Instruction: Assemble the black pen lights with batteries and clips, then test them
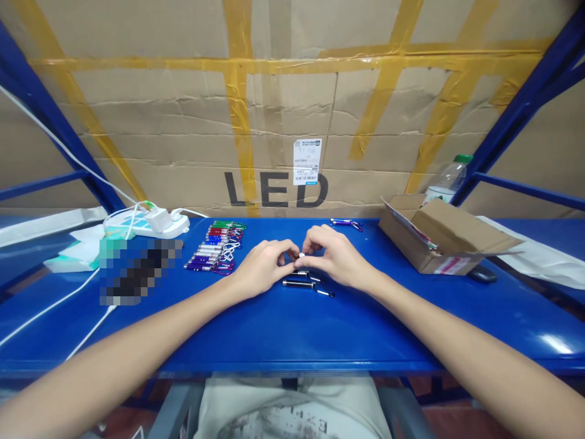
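Note:
My left hand (265, 265) and my right hand (336, 256) meet over the middle of the blue table, thumbs and fingers pinched together. Between their fingertips is a small whitish piece (301, 255), too small to name. Just below it lie two black penlight keychains with metal clips; the nearer black penlight (297, 284) shows fully, while the farther one is partly covered by my right hand. Left of my hands, several penlight keychains (210, 249) in green, red, blue, silver and purple lie in a column. A single blue-purple penlight (342, 222) rests at the back edge.
An opened cardboard box (411, 247) stands at right, with a dark rounded object (482, 274) beside it and a green-capped bottle (450, 177) behind. At left are a white power strip (176, 228), cables and a blurred-out dark object (141, 271). A large taped carton (183, 140) backs the table.

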{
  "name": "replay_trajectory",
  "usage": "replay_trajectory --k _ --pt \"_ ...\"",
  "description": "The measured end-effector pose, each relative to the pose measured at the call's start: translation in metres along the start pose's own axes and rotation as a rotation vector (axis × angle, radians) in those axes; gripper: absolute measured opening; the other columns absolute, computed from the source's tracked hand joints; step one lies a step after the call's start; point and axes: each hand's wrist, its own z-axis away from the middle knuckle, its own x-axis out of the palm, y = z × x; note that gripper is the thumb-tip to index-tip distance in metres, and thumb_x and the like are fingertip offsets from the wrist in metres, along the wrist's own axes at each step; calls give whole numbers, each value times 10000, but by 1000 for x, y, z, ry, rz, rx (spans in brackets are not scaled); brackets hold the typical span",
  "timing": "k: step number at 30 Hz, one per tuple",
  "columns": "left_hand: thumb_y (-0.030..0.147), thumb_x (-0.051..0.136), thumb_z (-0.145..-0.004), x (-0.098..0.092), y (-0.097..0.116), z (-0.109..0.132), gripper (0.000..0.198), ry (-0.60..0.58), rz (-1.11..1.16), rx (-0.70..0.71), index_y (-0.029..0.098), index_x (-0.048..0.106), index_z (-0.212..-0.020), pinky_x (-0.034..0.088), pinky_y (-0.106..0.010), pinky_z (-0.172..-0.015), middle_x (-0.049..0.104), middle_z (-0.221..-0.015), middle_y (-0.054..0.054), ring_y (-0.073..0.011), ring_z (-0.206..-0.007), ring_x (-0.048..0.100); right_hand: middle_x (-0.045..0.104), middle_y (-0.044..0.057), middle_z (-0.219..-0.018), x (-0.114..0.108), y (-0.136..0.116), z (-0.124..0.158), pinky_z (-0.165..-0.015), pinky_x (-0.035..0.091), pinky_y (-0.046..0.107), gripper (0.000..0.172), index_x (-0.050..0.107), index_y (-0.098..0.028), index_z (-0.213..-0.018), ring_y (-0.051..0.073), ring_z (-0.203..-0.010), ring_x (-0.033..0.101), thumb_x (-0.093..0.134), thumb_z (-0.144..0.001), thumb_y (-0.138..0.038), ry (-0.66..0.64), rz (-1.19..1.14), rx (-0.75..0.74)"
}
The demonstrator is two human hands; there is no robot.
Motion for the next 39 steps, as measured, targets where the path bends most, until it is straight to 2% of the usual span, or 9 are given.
replay_trajectory --k 6,10,15,19,23,25,28,33,39 --pt "262 748 -958 -2 0 -1 104 -4 120 -63 215 723 -1046 450 -257 -676 772 -888 18 -151 -722 676 661 32 -900 -3 4 0 -752 425 314 296 605 -224 -895 222 -880 586 733 -1002 -468 -54 35 9" --pt "243 739 -960 -3 -2 -3 107 34 119 -53 217 711 -1060 477 -259 -721 787 -965 6 -155 -780 694 686 42 -929 -6 9 0 -791 448 340 174 646 -222 -946 219 -873 610 591 -1077 -322 -11 40 49" --pt "255 736 -955 -2 -5 -4 124 52 111 -104 222 704 -1070 492 -268 -720 797 -983 3 -155 -754 696 717 76 -1078 -9 9 -1 -868 491 370 191 684 -225 -1098 234 -976 651 495 -1079 -207 34 -8 1" --pt "273 741 -945 0 -8 -4 139 62 151 -153 219 703 -1068 499 -267 -692 800 -953 7 -148 -704 677 695 117 -1150 -5 14 1 -960 475 447 268 707 -227 -1204 280 -1062 608 468 -1086 -198 -22 153 -18" --pt "276 727 -949 0 -10 -4 132 59 154 -144 220 707 -1066 516 -272 -720 805 -981 -3 -158 -742 694 666 162 -1281 3 27 7 -889 439 486 371 699 -269 -1394 337 -1086 524 469 -1104 -247 -149 392 34" --pt "275 717 -956 0 -10 -4 127 53 148 -123 224 710 -1073 521 -277 -751 804 -996 -3 -163 -774 704 669 156 -1300 5 32 9 -861 415 484 372 720 -289 -1380 347 -1087 498 455 -1120 -267 -199 455 42" --pt "268 708 -967 -2 -8 -4 121 45 134 -85 228 716 -1081 517 -283 -788 799 -1005 0 -171 -823 718 688 144 -1270 4 33 9 -856 386 474 313 776 -261 -1237 342 -1088 493 492 -1111 -228 -232 494 21" --pt "257 702 -980 -3 -5 -3 105 35 112 -56 227 718 -1079 511 -281 -782 798 -1020 -2 -177 -853 730 724 113 -1117 0 27 7 -839 357 439 175 757 -214 -1025 311 -1036 509 597 -1051 -150 -263 465 23" --pt "258 731 -954 -2 -7 -4 128 43 87 -103 228 707 -1076 505 -286 -756 806 -996 -5 -178 -811 719 723 75 -1030 -1 21 4 -855 391 403 43 662 -222 -982 272 -974 551 659 -1023 -207 -159 289 47"
